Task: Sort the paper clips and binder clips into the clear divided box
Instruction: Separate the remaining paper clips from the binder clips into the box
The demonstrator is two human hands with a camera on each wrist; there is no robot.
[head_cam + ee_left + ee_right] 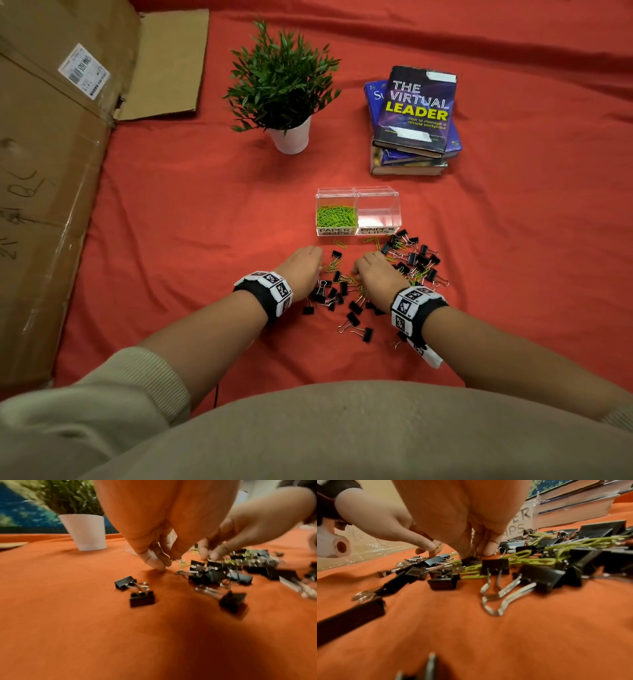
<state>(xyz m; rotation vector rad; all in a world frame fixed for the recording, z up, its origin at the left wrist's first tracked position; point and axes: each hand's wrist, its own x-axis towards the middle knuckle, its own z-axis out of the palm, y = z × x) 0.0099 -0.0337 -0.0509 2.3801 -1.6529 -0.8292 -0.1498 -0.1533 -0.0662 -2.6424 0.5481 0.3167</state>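
Note:
The clear divided box (358, 193) stands just beyond the pile; its PAPER CLIPS side holds green paper clips (335, 216) and its BINDER CLIPS side (378, 214) holds nothing. Black binder clips (352, 317) and green paper clips (529, 561) lie mixed on the red cloth. My left hand (165, 563) is down at the pile's left edge, fingers curled, pinching a green paper clip (437, 547). My right hand (475, 554) is in the pile's middle, its fingertips pinching another green paper clip (209, 558). The two hands are close together.
A potted plant (286, 85) in a white pot stands behind left of the box, and a stack of books (414, 120) behind right. Flattened cardboard (51, 171) covers the left side. The red cloth (191, 222) spreads all around.

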